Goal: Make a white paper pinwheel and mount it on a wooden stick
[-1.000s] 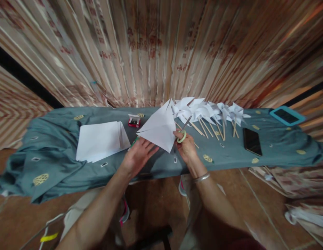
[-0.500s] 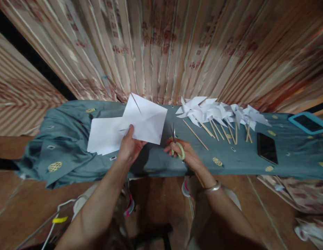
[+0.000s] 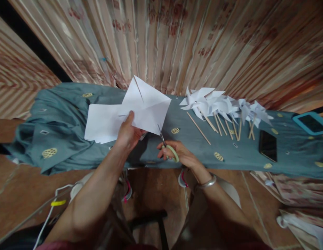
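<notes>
My left hand (image 3: 130,133) pinches a white sheet of paper (image 3: 151,102) by its lower left edge, thumb on top. Slits run inward from the sheet's top corner and from its left side. My right hand (image 3: 175,151) grips a pair of scissors (image 3: 171,152) with pale green handles. Their blades are parted and meet the sheet's lower right corner. Under and left of the held sheet lies a stack of white paper (image 3: 102,121) on the cloth.
Several white paper pinwheels (image 3: 203,100) with wooden sticks lie right of the sheet, beside a loose stick (image 3: 198,127). A dark phone (image 3: 268,146) and a blue-framed device (image 3: 311,123) are farther right. Teal patterned cloth (image 3: 156,156) covers the narrow table; a striped curtain (image 3: 156,45) hangs behind.
My right hand has brought the scissors left, and their blades now reach the sheet's lower right corner. The left hand still holds the sheet. The camera view has shifted slightly.
</notes>
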Tool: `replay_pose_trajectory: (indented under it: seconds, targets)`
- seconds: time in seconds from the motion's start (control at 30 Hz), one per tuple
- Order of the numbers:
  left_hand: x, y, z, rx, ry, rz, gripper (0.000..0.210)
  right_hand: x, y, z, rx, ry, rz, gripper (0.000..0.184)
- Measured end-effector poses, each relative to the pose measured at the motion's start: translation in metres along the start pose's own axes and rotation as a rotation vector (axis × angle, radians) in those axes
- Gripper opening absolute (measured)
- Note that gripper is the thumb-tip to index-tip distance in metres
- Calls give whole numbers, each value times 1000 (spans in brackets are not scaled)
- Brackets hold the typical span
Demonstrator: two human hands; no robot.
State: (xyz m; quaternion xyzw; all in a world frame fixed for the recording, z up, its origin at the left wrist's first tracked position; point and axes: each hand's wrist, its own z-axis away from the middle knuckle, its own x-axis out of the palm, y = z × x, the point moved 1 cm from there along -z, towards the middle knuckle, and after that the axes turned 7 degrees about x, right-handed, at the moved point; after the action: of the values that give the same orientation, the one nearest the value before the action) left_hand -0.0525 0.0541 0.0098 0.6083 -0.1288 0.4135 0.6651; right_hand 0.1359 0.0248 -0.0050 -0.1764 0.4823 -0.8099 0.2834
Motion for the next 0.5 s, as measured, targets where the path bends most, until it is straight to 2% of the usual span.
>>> replay_pose_trajectory:
  seconds: [0.5]
  targets:
    - [-2, 0, 2, -35, 10, -58, 29, 4, -4, -3, 9, 4, -8, 54]
